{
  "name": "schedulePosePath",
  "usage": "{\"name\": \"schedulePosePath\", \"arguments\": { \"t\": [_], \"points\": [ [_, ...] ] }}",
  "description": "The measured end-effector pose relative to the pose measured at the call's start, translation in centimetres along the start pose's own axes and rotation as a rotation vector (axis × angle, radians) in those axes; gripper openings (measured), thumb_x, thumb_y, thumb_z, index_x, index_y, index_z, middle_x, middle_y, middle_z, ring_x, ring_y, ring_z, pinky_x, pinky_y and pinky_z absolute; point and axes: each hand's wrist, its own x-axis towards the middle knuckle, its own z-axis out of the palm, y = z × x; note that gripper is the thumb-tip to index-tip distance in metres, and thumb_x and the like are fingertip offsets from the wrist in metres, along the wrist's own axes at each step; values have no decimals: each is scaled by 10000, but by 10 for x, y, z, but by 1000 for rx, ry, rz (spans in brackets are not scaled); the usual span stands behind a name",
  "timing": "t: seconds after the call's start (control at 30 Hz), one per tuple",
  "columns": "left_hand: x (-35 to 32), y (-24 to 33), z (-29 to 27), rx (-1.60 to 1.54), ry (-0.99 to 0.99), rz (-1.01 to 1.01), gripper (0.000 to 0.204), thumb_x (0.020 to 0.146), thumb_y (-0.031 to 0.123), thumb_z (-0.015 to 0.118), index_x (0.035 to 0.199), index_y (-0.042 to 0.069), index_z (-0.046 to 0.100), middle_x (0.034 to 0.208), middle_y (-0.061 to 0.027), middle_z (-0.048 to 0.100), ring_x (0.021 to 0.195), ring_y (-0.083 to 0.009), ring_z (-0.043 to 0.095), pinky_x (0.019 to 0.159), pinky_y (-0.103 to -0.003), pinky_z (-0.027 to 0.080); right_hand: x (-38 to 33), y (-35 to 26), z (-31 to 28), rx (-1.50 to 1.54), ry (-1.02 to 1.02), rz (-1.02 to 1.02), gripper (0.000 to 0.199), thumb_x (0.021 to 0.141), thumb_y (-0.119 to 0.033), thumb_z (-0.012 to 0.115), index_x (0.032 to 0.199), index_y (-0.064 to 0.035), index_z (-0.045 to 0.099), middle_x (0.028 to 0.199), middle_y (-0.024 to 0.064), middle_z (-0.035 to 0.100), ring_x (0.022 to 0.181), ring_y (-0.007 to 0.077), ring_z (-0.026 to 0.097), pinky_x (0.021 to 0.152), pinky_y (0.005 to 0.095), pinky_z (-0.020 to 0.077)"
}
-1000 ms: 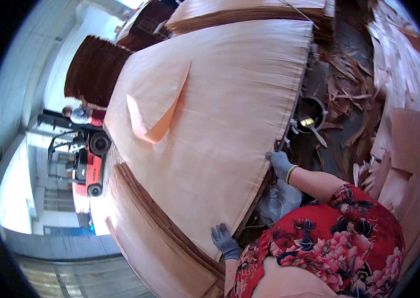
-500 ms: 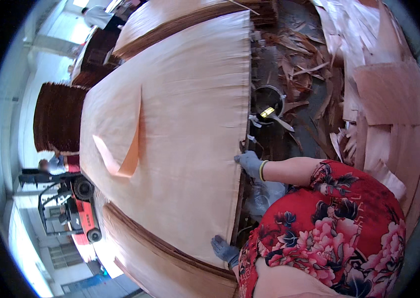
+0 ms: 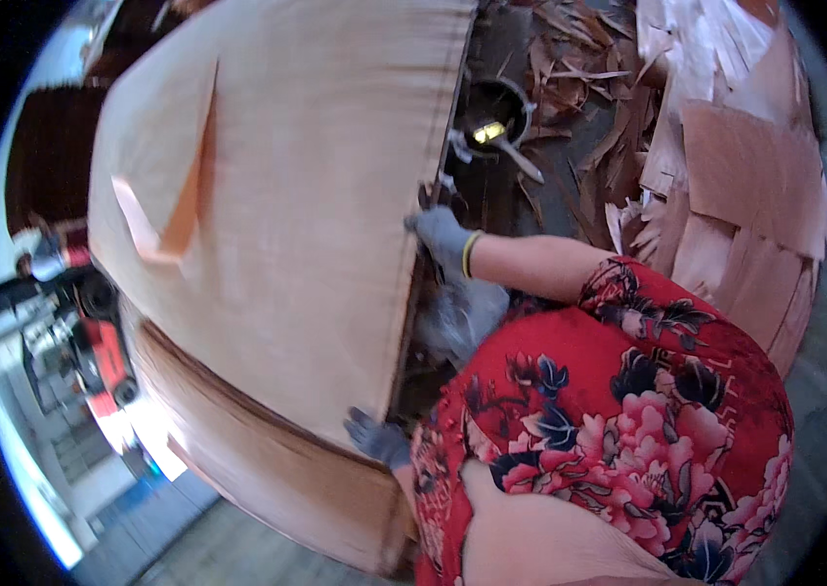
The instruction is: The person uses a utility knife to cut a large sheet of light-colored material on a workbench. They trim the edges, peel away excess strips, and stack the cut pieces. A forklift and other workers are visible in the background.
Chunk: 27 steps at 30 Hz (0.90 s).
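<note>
Left hand (image 3: pixel 377 439): only gloved fingers show, rest hidden behind red floral sleeve (image 3: pixel 618 410). Can't tell its grip on veneer sheet (image 3: pixel 306 195). Right hand (image 3: pixel 443 239): fingertips hidden by sheet edge. Sheet top cut off by the fisheye rim. Stack (image 3: pixel 267 469) under it mostly covered. Pot (image 3: pixel 493 109) contents too small to tell. Forklift (image 3: pixel 91 342) and person (image 3: pixel 42 254) at left blurred, distorted by rim.

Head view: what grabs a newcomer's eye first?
The big pale veneer sheet fills the upper left, with a torn flap curling up near its left edge. Two grey-gloved hands grip its near edge: the right hand at mid-frame, the left hand lower, at the sheet's corner. A red flowered sleeve fills the lower right, and veneer scraps pile at upper right.
</note>
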Motion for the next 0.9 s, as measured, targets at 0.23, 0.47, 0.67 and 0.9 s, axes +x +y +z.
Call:
{"name": "schedulePosePath", "arguments": {
  "t": [0.23,0.47,0.67,0.9],
  "points": [
    [-29,-2,14,110,-42,-195,464,750,240,578,1156,29,502,1190,-132,519,1101,-288,478,913,-390,384,34,16,-5,52,-44,-63,114,746,-143,626,758,-35,591,703,82,548,621,219,497,601,377,434],
    [-38,13,26,124,28,-261,380,796,121,464,1166,37,488,1193,-125,524,1099,-263,491,883,-377,400,22,-6,-10,-37,-17,38,117,794,-184,592,755,-75,583,508,45,463,377,187,423,385,329,359],
    [-39,15,28,108,30,-246,409,802,128,465,1201,39,457,1218,-134,503,1111,-267,485,883,-367,397,38,0,-18,-36,-63,-44,114,799,-182,590,767,-73,580,491,53,449,366,201,428,365,362,364],
    [-34,22,22,82,-48,-202,449,797,116,462,1232,10,426,1268,-157,454,1158,-284,441,949,-376,362,34,-1,-25,-84,49,-61,161,789,-210,596,704,-86,536,485,50,438,366,211,423,375,368,372]
  ]
}}
